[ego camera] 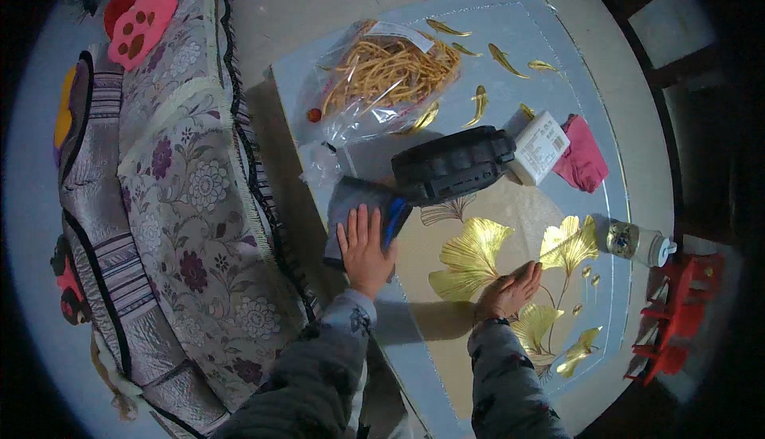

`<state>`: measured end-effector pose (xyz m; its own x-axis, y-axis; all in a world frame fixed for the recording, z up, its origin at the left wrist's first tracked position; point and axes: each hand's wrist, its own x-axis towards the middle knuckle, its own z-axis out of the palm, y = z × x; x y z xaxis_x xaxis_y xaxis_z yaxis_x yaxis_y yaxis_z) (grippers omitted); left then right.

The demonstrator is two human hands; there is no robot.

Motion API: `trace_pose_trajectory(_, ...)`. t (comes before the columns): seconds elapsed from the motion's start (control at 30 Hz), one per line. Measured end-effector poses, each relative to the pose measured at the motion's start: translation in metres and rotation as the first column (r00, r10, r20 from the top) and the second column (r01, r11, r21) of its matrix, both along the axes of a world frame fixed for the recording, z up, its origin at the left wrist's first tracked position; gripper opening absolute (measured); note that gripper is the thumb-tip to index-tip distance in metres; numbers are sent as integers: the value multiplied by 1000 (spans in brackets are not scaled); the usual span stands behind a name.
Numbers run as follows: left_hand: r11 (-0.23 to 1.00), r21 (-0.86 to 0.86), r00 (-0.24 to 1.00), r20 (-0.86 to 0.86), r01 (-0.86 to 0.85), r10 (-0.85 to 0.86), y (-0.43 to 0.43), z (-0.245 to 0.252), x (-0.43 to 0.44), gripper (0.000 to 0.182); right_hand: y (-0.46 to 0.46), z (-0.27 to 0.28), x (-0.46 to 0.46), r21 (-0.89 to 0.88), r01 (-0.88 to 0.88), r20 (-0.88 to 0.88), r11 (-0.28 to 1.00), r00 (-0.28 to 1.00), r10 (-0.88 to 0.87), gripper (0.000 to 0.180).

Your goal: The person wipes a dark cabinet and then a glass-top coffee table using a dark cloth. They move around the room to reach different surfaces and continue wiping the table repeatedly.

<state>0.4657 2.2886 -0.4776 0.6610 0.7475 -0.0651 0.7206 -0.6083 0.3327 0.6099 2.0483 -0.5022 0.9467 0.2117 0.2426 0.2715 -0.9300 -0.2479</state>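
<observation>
My left hand (366,254) lies flat, palm down, on a dark grey folded cloth (352,197) with a blue stripe at its right side. The cloth sits near the table's left edge. My right hand (511,291) is held above the gold ginkgo-leaf pattern, palm turned inward, fingers extended close together and nothing in it. Just beyond the cloth is a black moulded object (451,164), perhaps a case. To its right, a white box (539,147) bearing print leans by a folded pink cloth (580,155).
A clear plastic bag of yellowish strips (394,71) lies on the far part of the table (358,337). At the right edge lies a clear bottle with a white cap (636,243). A red plastic chair (675,319) stands beyond. On the left is a flower-patterned sofa (197,230).
</observation>
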Motion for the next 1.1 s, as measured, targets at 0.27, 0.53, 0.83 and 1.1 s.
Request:
trace_pose_trajectory(0.27, 993, 106, 999, 23, -51, 49, 46, -11, 26, 67, 0, -4, 0, -23, 58, -25, 998, 998, -59, 51)
trace_pose_trajectory(0.53, 972, 192, 990, -5, -137, 141, 79, -22, 51, 71, 1, -2, 0, -12, 2, -9, 1000, 1000, -2, 52)
trace_pose_trajectory(0.83, 977, 174, 993, 30, -119, 116, 20, -20, 23, 67, -14, -18, 4, -25, 17, -8, 1000, 1000, -17, 52)
trace_pose_trajectory(1.1, 999, 25, 999, -11, -45, 45, -63, -7, -22, 69, -6, -9, -1, 16, 25, -17, 1000, 1000, -25, 53)
